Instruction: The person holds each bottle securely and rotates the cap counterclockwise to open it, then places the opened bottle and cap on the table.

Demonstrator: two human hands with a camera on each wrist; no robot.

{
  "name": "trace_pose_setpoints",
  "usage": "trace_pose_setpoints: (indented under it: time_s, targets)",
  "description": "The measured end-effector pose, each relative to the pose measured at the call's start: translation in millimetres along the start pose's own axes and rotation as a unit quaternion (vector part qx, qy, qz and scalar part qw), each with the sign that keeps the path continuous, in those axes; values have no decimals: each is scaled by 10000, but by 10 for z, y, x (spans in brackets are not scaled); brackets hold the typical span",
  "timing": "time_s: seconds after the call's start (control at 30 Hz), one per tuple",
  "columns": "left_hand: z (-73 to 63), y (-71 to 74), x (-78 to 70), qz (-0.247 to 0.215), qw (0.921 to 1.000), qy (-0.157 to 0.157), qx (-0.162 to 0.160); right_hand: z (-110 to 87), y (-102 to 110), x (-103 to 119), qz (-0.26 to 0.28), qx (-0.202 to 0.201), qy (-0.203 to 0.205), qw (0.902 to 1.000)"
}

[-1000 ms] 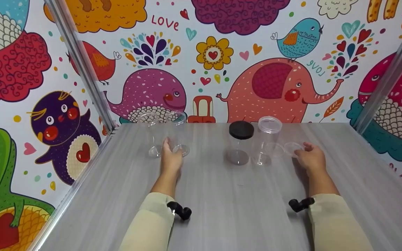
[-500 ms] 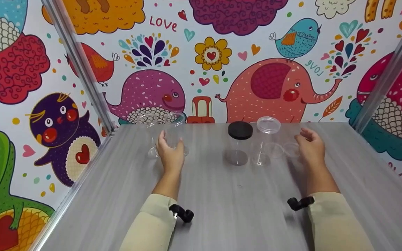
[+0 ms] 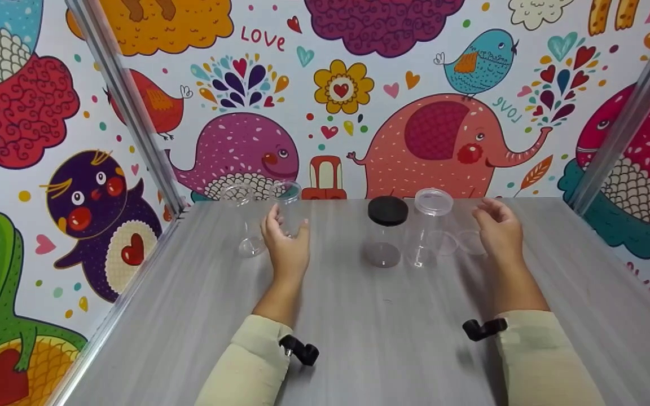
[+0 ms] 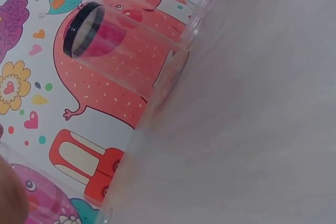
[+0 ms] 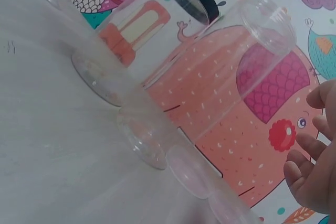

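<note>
Fingers (image 3: 270, 225) of the left hand (image 3: 288, 248) stand wide of its thumb, in line with 1 upright clear jar (image 3: 288, 207); I cannot tell whether they touch it. The right hand (image 3: 501, 228) is loosely curled and holds nothing.

That jar rises just beyond the left hand, and a 2nd clear jar (image 3: 243, 223) stands to its left. Between the hands, nearer the right, stand a black-lidded jar (image 3: 387, 237) and a clear-topped jar (image 3: 427, 234). On the table (image 3: 353, 338), 2 clear discs lie between the clear-topped jar and the right hand.

The right wrist view shows the right fingertips bent and apart from both discs; the left wrist view catches only a blurred sliver of the left hand.
</note>
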State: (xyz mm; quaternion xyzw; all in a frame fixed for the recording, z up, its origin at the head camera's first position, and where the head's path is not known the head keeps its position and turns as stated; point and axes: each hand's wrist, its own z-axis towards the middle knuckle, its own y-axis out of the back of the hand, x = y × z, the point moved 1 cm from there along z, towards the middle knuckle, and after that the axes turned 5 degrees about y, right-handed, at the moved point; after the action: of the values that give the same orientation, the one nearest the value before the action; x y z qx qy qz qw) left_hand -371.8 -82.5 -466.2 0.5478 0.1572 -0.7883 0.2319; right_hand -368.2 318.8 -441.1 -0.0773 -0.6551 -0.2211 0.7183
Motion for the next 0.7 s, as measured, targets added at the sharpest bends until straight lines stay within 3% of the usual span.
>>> trace_pose_setpoints:
  time_s: [0.17, 0.3, 0.5, 0.7]
  targets:
    - [-80, -52, -38, -47, 9992, 120, 369, -41, -23, 55, 111, 63, -46, 9999]
    - [-148, -129, -13, 151, 9941, 469, 963, -70, -32, 87, 263, 112, -83, 9996]
    - [-284, -311, 48, 153, 9701, 1071, 2173, -97, -62, 118, 387, 217, -124, 9989]
    - [-368, -507, 85, 107, 9428, 1343, 3049, -105, -79, 139, 391, 229, -68, 9989]
